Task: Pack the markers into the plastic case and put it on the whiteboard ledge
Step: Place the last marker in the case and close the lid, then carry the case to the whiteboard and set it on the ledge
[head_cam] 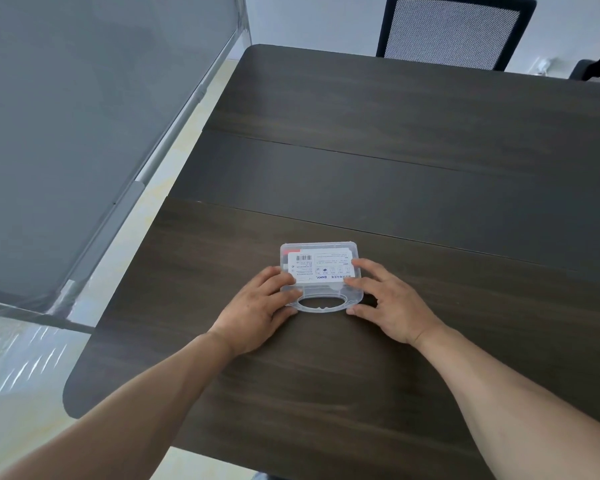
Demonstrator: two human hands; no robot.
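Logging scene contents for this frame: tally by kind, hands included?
Plastic case: 1, flat on the table, lid down
Hands: 2, left hand and right hand, both resting on the case
Chair: 1 in full view
Whiteboard: 1
Loose markers: 0 in view
Total: 6

The clear plastic case point(321, 271) lies flat and closed on the dark wooden table point(413, 140), its white printed label facing up and its oval handle pointing toward the person. The left hand point(257, 311) presses on the case's left side, fingers over the lid's near corner. The right hand point(392, 301) rests on the right edge, thumb beside the handle. A whiteboard point(84, 116) stands left; a mesh-backed chair point(454, 31) sits beyond.
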